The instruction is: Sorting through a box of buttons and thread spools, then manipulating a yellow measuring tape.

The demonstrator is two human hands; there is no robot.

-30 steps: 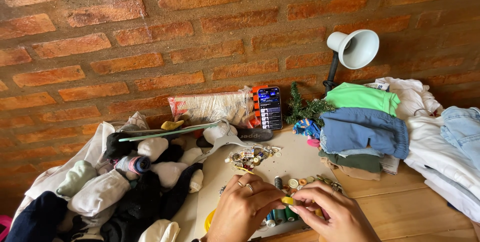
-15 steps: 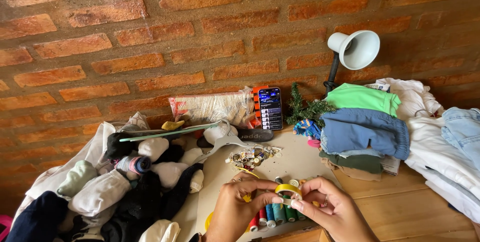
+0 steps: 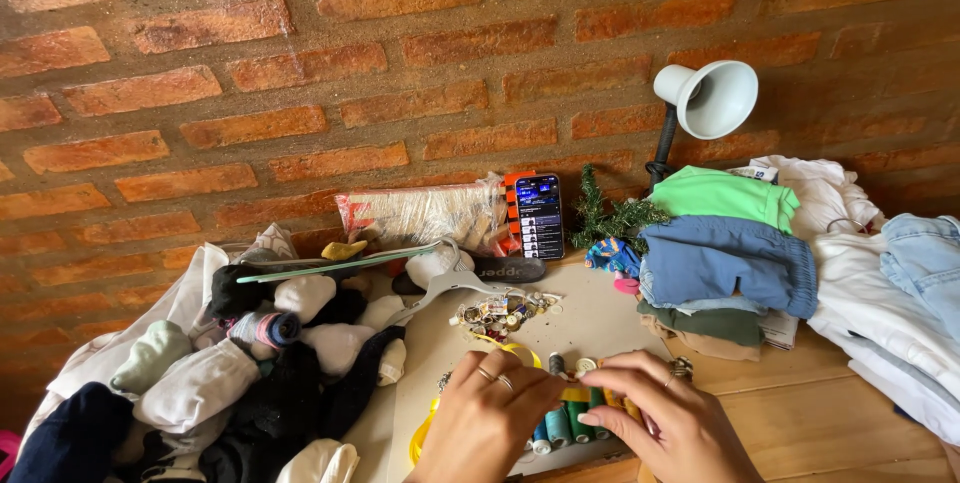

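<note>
Between clothes piles [image 3: 250,363], hands [image 3: 490,418] on spools [image 3: 565,423].

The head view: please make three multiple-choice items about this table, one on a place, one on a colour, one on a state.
1. Where does the phone stand?
A. Flat on the folded clothes
B. Upright against the brick wall
C. Under the lamp shade

2. What colour is the top garment of the folded pile?
A. Light green
B. Red
C. Black

3. What are the left hand and right hand doing?
A. Resting apart on the sock pile
B. Lifting the white hanger
C. Meeting over the thread spools

Answers:
1 B, the phone leans on the brick wall with its lit screen facing out.
2 A, a light green piece lies above the blue one.
3 C, the fingertips of both hands come together over the row of spools.
</note>
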